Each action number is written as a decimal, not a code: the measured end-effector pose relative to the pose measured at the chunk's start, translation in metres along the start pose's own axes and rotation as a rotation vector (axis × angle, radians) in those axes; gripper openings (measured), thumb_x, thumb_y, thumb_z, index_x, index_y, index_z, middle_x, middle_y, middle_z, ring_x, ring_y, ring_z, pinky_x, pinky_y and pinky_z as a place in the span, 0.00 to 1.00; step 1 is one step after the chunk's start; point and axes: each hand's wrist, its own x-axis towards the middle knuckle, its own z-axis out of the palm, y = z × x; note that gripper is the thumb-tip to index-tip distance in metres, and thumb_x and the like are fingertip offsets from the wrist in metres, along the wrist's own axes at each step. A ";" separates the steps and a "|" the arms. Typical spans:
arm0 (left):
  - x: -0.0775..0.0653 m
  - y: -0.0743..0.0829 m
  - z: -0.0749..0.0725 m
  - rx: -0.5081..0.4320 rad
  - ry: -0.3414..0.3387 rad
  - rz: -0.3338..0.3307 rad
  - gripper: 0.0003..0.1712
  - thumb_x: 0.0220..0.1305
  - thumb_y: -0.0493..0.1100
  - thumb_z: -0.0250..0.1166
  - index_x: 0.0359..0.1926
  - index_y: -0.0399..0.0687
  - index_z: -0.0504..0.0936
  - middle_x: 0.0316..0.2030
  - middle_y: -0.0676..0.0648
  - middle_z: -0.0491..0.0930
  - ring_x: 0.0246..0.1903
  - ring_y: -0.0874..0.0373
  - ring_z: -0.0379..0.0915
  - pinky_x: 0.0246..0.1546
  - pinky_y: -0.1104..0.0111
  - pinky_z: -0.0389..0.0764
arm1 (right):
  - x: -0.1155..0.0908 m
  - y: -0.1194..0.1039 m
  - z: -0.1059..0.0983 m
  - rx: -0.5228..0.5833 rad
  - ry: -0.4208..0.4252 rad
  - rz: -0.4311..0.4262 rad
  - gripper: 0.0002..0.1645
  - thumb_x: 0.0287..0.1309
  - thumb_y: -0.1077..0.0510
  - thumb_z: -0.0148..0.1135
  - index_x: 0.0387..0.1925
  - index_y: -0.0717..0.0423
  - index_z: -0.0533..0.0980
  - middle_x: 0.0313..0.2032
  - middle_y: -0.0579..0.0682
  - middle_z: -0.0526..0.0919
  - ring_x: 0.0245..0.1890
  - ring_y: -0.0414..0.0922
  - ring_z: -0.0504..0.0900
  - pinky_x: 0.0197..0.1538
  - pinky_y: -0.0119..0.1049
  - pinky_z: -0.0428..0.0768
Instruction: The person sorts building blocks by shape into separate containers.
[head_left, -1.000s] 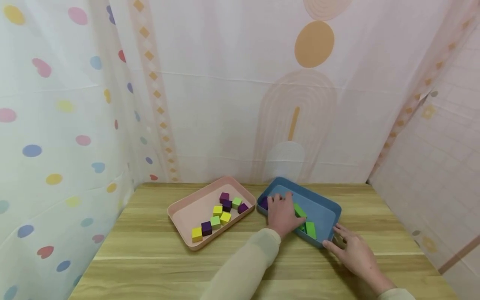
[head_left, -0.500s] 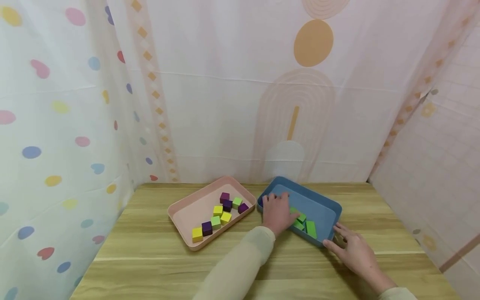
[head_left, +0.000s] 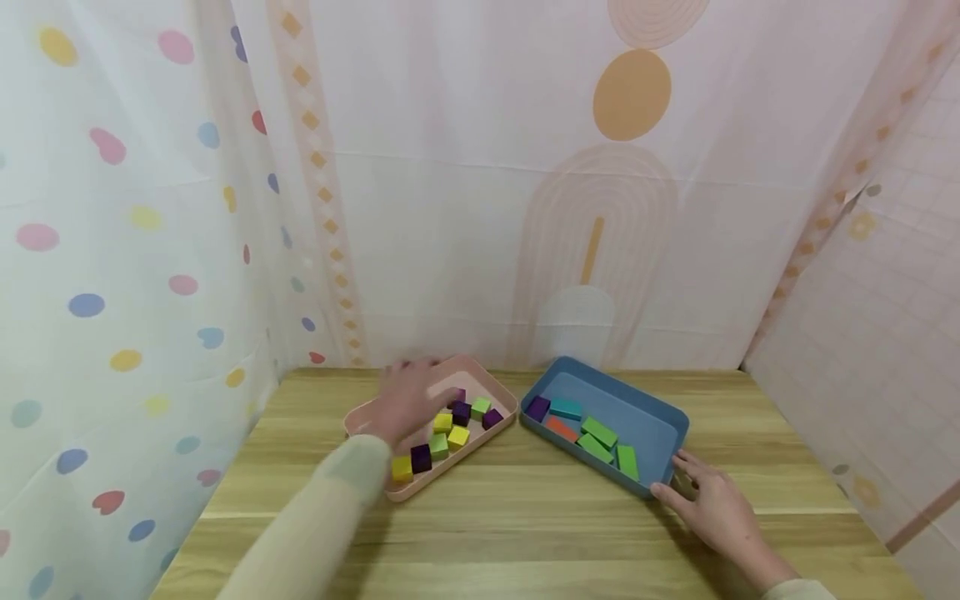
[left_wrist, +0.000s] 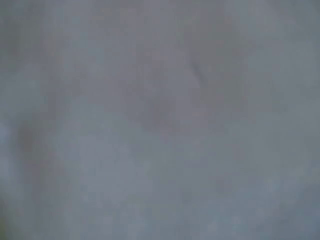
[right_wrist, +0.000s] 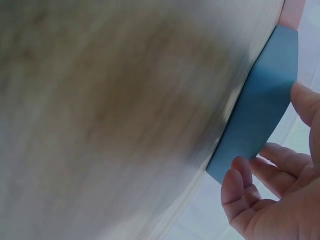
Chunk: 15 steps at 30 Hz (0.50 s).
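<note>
My left hand (head_left: 405, 404), blurred, hovers over the left part of the pink tray (head_left: 485, 385) with fingers spread and nothing visible in it. Yellow cubes (head_left: 458, 437), dark purple cubes (head_left: 422, 458) and light green cubes (head_left: 438, 447) lie along the tray's near right side. With thumb and fingers, my right hand (head_left: 716, 508) holds the near right corner of the blue tray (head_left: 645, 425). Inside this tray are green blocks (head_left: 599, 432), an orange block (head_left: 562, 429), a teal block (head_left: 566, 408) and a purple block (head_left: 537, 407). The left wrist view is only a grey blur.
Both trays stand close together at the back of the wooden table (head_left: 525, 533). Behind them hangs a patterned curtain (head_left: 450, 250), and more cloth (head_left: 112, 333) closes the left side. Another cloth (head_left: 862, 375) hangs at the right.
My left hand has moved left from the blue tray to above the pink tray, uncovering the purple, teal and orange blocks. My right hand has stayed at the blue tray's corner.
</note>
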 end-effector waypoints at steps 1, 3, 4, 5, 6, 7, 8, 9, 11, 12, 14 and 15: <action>-0.006 -0.017 -0.008 0.020 0.004 0.007 0.41 0.62 0.71 0.61 0.66 0.49 0.73 0.62 0.45 0.75 0.63 0.37 0.59 0.64 0.42 0.55 | 0.000 0.000 0.000 0.001 -0.002 0.002 0.49 0.57 0.31 0.65 0.61 0.69 0.73 0.65 0.66 0.70 0.48 0.62 0.82 0.44 0.56 0.81; -0.021 -0.045 -0.023 0.061 0.009 0.002 0.43 0.62 0.72 0.60 0.66 0.49 0.73 0.62 0.43 0.75 0.64 0.36 0.58 0.64 0.41 0.54 | 0.001 0.001 0.000 0.005 -0.004 0.009 0.50 0.56 0.31 0.65 0.62 0.68 0.73 0.65 0.66 0.70 0.48 0.62 0.82 0.43 0.56 0.81; -0.028 -0.057 -0.029 0.084 0.008 -0.003 0.44 0.62 0.73 0.58 0.67 0.49 0.72 0.61 0.42 0.75 0.64 0.34 0.58 0.63 0.41 0.54 | 0.001 0.001 -0.001 0.007 -0.005 0.012 0.50 0.56 0.30 0.65 0.62 0.68 0.73 0.65 0.66 0.70 0.49 0.62 0.82 0.43 0.57 0.81; -0.036 -0.068 -0.034 0.092 0.010 -0.006 0.45 0.61 0.74 0.58 0.67 0.48 0.72 0.60 0.41 0.76 0.64 0.33 0.58 0.64 0.40 0.53 | 0.001 0.002 -0.001 0.005 -0.007 0.016 0.50 0.56 0.30 0.65 0.62 0.68 0.73 0.65 0.66 0.70 0.49 0.62 0.82 0.43 0.57 0.81; -0.045 -0.076 -0.038 0.084 0.008 -0.010 0.46 0.61 0.74 0.58 0.68 0.48 0.71 0.61 0.40 0.76 0.65 0.33 0.57 0.64 0.40 0.53 | 0.001 0.003 -0.002 0.005 -0.008 0.018 0.50 0.56 0.30 0.65 0.62 0.68 0.73 0.65 0.66 0.69 0.49 0.62 0.82 0.43 0.57 0.81; -0.053 -0.084 -0.042 0.077 0.004 -0.009 0.46 0.61 0.74 0.58 0.68 0.48 0.70 0.61 0.40 0.75 0.65 0.32 0.56 0.64 0.39 0.52 | 0.000 0.004 -0.003 0.003 -0.011 0.020 0.50 0.56 0.30 0.65 0.62 0.69 0.73 0.65 0.66 0.69 0.49 0.63 0.82 0.43 0.57 0.81; -0.062 -0.090 -0.044 0.073 0.003 -0.005 0.47 0.61 0.74 0.59 0.69 0.48 0.69 0.61 0.39 0.75 0.65 0.31 0.56 0.64 0.38 0.52 | 0.001 0.005 -0.005 0.001 -0.014 0.020 0.51 0.56 0.30 0.64 0.62 0.69 0.73 0.65 0.67 0.69 0.49 0.63 0.81 0.43 0.57 0.81; -0.070 -0.095 -0.046 0.069 0.002 0.004 0.47 0.60 0.74 0.59 0.69 0.48 0.69 0.62 0.39 0.74 0.66 0.31 0.55 0.63 0.37 0.52 | 0.001 0.006 -0.007 -0.001 -0.019 0.014 0.51 0.57 0.30 0.64 0.62 0.70 0.73 0.65 0.68 0.69 0.49 0.64 0.81 0.43 0.58 0.80; -0.084 -0.103 -0.049 0.074 0.010 0.037 0.48 0.60 0.74 0.61 0.70 0.48 0.67 0.63 0.39 0.73 0.67 0.30 0.54 0.63 0.35 0.52 | 0.001 0.008 -0.010 -0.002 -0.032 0.007 0.51 0.57 0.30 0.64 0.62 0.71 0.72 0.65 0.69 0.69 0.49 0.65 0.81 0.44 0.59 0.80; -0.089 -0.106 -0.050 0.077 0.015 0.054 0.48 0.60 0.73 0.61 0.71 0.48 0.67 0.65 0.39 0.71 0.67 0.29 0.53 0.62 0.34 0.52 | 0.002 0.009 -0.013 -0.001 -0.039 0.003 0.51 0.57 0.31 0.65 0.62 0.71 0.71 0.64 0.69 0.69 0.49 0.65 0.81 0.45 0.59 0.80; -0.097 -0.109 -0.052 0.098 0.026 0.081 0.49 0.59 0.72 0.63 0.71 0.48 0.66 0.67 0.40 0.69 0.67 0.28 0.52 0.62 0.34 0.52 | 0.005 0.010 -0.020 -0.002 -0.055 -0.013 0.52 0.57 0.32 0.65 0.63 0.72 0.69 0.63 0.72 0.70 0.49 0.67 0.80 0.44 0.60 0.79; -0.100 -0.110 -0.053 0.108 0.031 0.093 0.49 0.59 0.71 0.63 0.72 0.48 0.65 0.68 0.39 0.67 0.68 0.28 0.51 0.62 0.34 0.52 | 0.006 0.011 -0.024 -0.003 -0.058 -0.021 0.52 0.57 0.33 0.66 0.64 0.73 0.68 0.62 0.73 0.70 0.50 0.68 0.79 0.45 0.61 0.79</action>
